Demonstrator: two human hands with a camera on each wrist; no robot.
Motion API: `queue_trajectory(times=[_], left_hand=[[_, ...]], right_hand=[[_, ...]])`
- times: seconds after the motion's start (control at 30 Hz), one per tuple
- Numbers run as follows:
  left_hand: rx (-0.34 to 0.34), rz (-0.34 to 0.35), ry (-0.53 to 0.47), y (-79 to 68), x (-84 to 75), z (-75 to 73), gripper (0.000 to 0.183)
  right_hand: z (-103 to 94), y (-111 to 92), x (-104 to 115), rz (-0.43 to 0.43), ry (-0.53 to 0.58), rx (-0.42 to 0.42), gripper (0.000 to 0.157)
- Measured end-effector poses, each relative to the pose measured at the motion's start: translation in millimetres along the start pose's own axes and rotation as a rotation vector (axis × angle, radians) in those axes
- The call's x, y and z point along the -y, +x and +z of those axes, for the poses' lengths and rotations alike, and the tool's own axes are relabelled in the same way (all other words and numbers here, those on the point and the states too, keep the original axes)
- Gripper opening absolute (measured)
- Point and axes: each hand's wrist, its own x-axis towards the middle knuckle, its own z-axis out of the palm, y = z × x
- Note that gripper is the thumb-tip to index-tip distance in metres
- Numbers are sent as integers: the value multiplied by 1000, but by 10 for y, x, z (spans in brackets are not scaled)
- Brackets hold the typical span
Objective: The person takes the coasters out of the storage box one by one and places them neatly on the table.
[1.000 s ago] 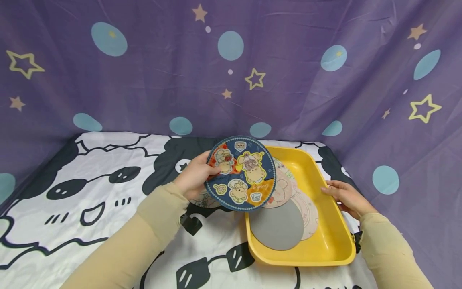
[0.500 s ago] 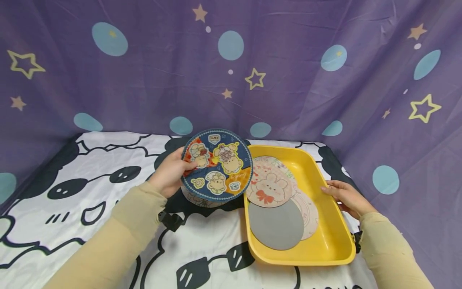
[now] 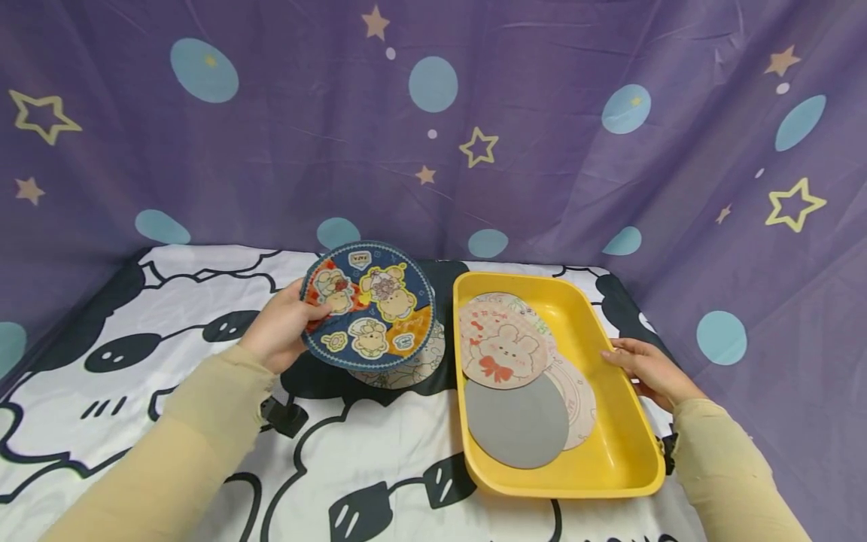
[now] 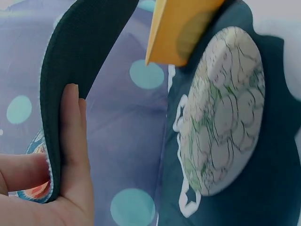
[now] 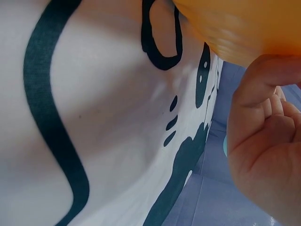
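Note:
My left hand (image 3: 278, 324) pinches the left edge of a round blue mouse pad (image 3: 379, 331) with cartoon bears, thumb on top and fingers flat beneath its dark underside (image 4: 89, 42). The pad is held raised and tilted. Under it, on the cloth, lies another round mouse pad (image 4: 223, 113) with a pale line-drawn pattern, partly covered in the head view. My right hand (image 3: 653, 373) grips the right rim of a yellow tray (image 3: 626, 459). Inside that tray overlap a pink bunny mouse pad (image 3: 508, 350), a plain grey disc (image 3: 518, 421) and a pale pink round pad (image 3: 581, 406).
A white cloth (image 3: 400, 467) with black cartoon drawings covers the surface. Behind it hangs a purple curtain (image 3: 284, 165) with stars and blue dots. A floral round pad (image 3: 538, 320) peeks out behind the bunny one, at the tray's left side.
My left hand has carried the blue mouse pad leftward, away from over the tray, uncovering the bunny pad and part of the pad on the cloth. The right hand stays at the rim.

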Motion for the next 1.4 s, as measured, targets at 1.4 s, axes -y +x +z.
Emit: queue_trajectory(times=[1.4], left_hand=[[-202, -58, -113, -89, 305, -829, 64]], right_hand=[[2, -18, 0, 2, 1, 7, 82]])
